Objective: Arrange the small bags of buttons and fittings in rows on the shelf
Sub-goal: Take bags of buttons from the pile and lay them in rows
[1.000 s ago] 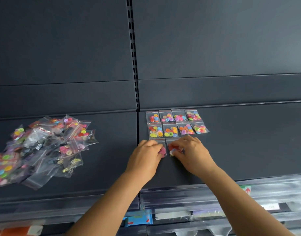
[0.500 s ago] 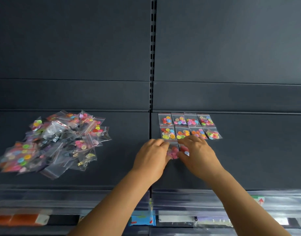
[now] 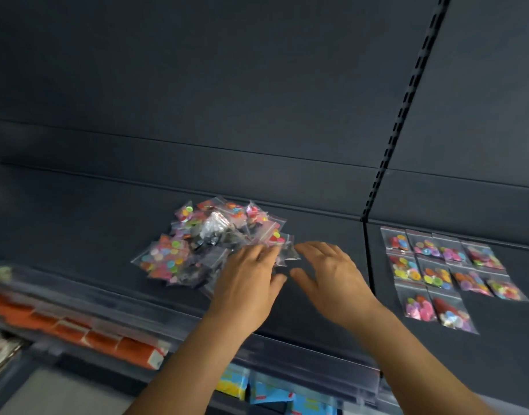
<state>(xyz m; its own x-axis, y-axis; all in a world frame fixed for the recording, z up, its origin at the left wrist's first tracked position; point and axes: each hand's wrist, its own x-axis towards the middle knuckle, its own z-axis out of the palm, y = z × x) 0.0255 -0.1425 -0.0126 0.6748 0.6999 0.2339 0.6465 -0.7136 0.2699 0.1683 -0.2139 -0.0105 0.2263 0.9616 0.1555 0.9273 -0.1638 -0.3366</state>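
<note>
1. Left hand [image 3: 245,283]: palm down at the right edge of the pile [image 3: 209,250]. Its fingers lie spread and nearly straight over the nearest bags, touching them. No bag is visibly pinched.
2. Right hand [image 3: 329,277]: palm down just right of the pile, fingers extended and spread. The fingertips reach a clear bag [image 3: 287,250] at the pile's right corner. Whether they touch it cannot be told because of blur.
3. The two hands are close together, thumbs facing each other, with a narrow gap between them.
4. Pile: a loose heap of small clear zip bags on the left shelf panel [image 3: 77,223]. Bags overlap at mixed angles. Contents include coloured buttons and darker fittings.
5. Rows [image 3: 445,271]: sorted bags lie flat on the right shelf panel, well apart from the hands. The back row holds four bags, the middle row four, the front row two. The front two sit at the left end of the grid. Bags within a row lie edge to edge.
6. Upright [image 3: 406,94]: a slotted black strip separates the two panels and runs up the dark back wall [image 3: 197,85].
7. Below the shelf's front edge: a clear rail [image 3: 287,348], orange packs [image 3: 86,333] at left, blue packs [image 3: 272,396] at centre.
</note>
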